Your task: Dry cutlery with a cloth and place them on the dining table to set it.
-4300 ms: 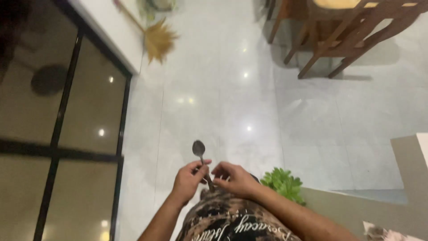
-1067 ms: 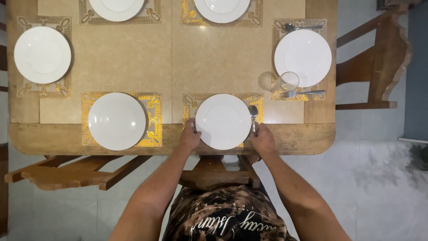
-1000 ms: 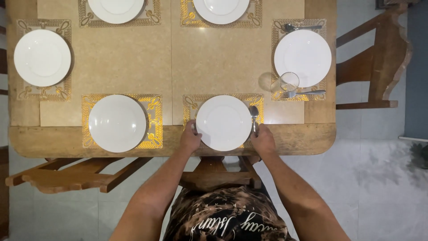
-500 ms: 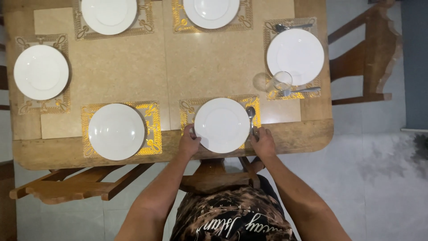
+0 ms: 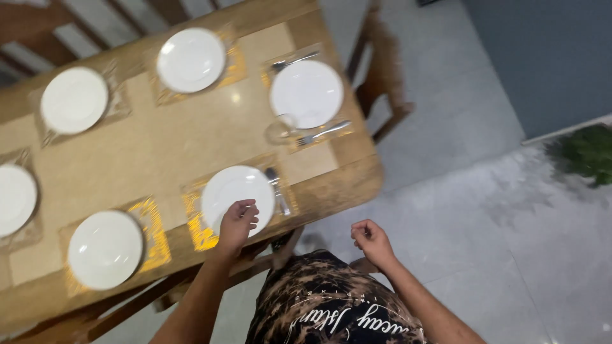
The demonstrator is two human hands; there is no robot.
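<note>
My left hand (image 5: 239, 220) hovers with loose, spread fingers over the near edge of a white plate (image 5: 231, 188) on a gold-patterned placemat (image 5: 194, 223). A spoon (image 5: 276, 189) lies on the mat just right of that plate. My right hand (image 5: 371, 239) is off the wooden table (image 5: 191, 137), past its corner over the floor, fingers curled and holding nothing. At the table's right end stand another white plate (image 5: 306, 93), a clear glass (image 5: 282, 130), a fork (image 5: 322, 133) and a second spoon (image 5: 294, 61).
Several more white plates on placemats ring the table, one at the near left (image 5: 104, 248). A wooden chair (image 5: 381, 76) stands at the table's right end and another chair (image 5: 210, 280) sits under the near edge. A green plant (image 5: 588, 151) stands on the tiled floor at right.
Both hands have come off the plate and spoon. My right hand has drawn back off the table. The view has swung to the right, tilting the table.
</note>
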